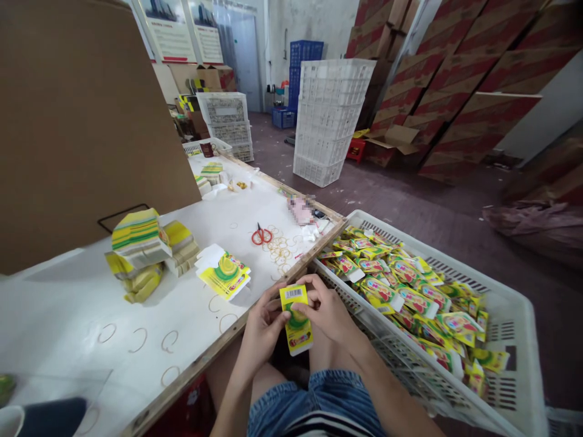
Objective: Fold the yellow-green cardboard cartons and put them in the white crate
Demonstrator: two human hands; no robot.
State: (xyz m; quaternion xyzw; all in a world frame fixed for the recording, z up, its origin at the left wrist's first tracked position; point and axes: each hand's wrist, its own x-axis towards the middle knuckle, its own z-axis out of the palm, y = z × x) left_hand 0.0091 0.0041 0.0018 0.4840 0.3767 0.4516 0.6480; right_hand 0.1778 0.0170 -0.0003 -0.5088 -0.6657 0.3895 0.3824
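Both hands hold one small yellow carton [296,325] with a barcode and a green and yellow print, above my lap beside the table edge. My left hand [265,320] grips its left side, thumb on the front. On the right side my right hand [328,308] pinches it, with the thumb across its face. Flat unfolded cartons [223,272] lie on the white table [191,346] left of my hands. Farther left are banded carton stacks [141,238]. To the right, a white crate [523,340] holds several yellow packets [410,291].
Red-handled scissors [262,235] and loose rubber bands [280,249] lie on the table. A big cardboard sheet [86,121] rises at the left. A dark blue cup [50,417] is at the lower left. White crates [330,121] stand stacked on the floor beyond.
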